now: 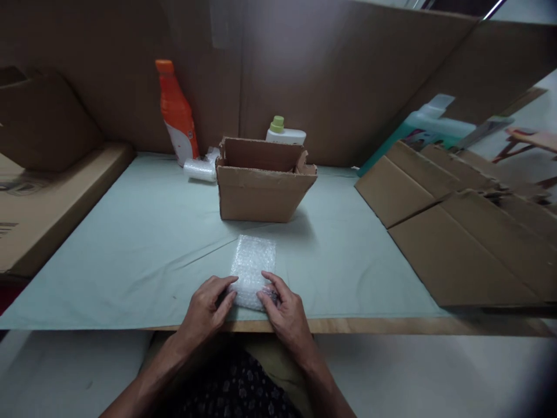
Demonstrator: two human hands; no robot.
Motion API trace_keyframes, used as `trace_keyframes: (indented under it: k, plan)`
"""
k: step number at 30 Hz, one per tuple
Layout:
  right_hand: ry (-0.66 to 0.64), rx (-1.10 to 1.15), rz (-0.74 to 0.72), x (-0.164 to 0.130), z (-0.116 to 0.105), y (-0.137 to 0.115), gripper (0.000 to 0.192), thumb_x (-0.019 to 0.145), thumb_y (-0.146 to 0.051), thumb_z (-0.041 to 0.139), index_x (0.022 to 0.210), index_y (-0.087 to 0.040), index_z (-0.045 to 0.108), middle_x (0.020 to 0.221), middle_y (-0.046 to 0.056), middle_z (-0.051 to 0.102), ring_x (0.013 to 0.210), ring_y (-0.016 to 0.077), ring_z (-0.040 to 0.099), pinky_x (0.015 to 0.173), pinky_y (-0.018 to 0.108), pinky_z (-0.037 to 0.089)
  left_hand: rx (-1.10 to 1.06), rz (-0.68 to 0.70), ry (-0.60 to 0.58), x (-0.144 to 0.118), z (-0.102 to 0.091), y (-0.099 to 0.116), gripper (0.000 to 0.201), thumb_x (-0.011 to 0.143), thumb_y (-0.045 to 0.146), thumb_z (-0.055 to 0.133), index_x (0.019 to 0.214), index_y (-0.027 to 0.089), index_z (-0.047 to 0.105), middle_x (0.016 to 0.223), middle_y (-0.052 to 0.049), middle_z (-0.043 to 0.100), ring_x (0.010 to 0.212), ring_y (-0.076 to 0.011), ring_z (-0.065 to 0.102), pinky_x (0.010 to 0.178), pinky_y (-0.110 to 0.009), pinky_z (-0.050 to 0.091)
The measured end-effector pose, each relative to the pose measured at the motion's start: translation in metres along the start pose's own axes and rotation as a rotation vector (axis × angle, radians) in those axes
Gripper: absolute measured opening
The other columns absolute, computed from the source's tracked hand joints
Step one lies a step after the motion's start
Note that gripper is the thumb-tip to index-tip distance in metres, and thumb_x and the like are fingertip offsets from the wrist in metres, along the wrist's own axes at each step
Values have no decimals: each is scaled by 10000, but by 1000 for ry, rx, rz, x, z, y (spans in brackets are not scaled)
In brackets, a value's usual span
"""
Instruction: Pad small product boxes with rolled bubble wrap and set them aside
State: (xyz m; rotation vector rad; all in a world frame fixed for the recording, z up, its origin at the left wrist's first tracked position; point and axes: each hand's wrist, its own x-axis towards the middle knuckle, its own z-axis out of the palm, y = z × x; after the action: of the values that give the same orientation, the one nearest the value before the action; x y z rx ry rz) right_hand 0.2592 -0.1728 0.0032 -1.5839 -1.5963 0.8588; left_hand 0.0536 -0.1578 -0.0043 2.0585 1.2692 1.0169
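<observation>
A sheet of bubble wrap (253, 261) lies flat on the cloth near the table's front edge, its lower end folded over. At its left side, my left hand (209, 305) holds the edge with thumb and forefinger. My right hand (287, 313) grips the lower right corner, thumb on top and fingers curled at the side. Whether anything lies inside the fold, I cannot make out. Just beyond the wrap stands an open cardboard box (261, 194), its inside mostly hidden by the front wall.
Behind the box are a roll of bubble wrap (200, 169), an orange bottle (176, 110) and a white bottle with a green cap (282, 133). Cardboard boxes (456, 238) and a teal bottle (418, 130) stand right. Another carton (65, 197) borders the left side.
</observation>
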Motion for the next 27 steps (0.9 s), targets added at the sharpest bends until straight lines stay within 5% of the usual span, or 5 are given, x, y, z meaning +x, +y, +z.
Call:
trace_keyframes:
  k: [9, 14, 20, 24, 27]
  plan:
    - [285, -332, -401, -18, -9, -5, 273, 932, -209, 597, 1199, -217, 653, 1167, 113, 688, 1072, 257, 649, 898, 412, 528, 148, -15, 32, 7, 14, -7, 269, 963, 221, 529, 1211, 183, 625, 863, -32, 673, 785, -183, 643, 721, -310, 517]
    - [30, -499, -575, -17, -11, -8, 291, 909, -151, 601, 1188, -219, 653, 1222, 99, 700, 1195, 284, 597, 972, 467, 474, 130, -51, 33, 9, 13, -6, 281, 951, 223, 519, 1209, 195, 629, 916, -45, 664, 805, -182, 649, 724, -316, 540]
    - [-80, -282, -414, -1, -17, -9, 251, 972, -172, 533, 1152, -226, 699, 1040, 57, 779, 924, 204, 708, 853, 374, 523, -12, 80, -10, -3, -7, 7, 413, 894, 261, 619, 1306, 240, 593, 1415, -134, 543, 1253, -284, 557, 1026, -484, 506]
    - [-163, -134, -182, -3, -22, -12, 246, 977, -236, 531, 1152, -238, 703, 1082, 46, 772, 952, 203, 717, 842, 349, 552, -80, 59, -98, 0, -13, 10, 355, 932, 188, 531, 1274, 235, 614, 1170, -96, 704, 1087, -233, 651, 919, -421, 560]
    - [23, -265, -250, -8, -20, -9, 243, 964, -259, 550, 1155, -239, 699, 1113, 84, 741, 1025, 253, 676, 894, 422, 528, -70, -17, -87, 13, -7, 3, 298, 954, 231, 517, 1224, 199, 638, 1075, -92, 730, 964, -212, 687, 833, -373, 574]
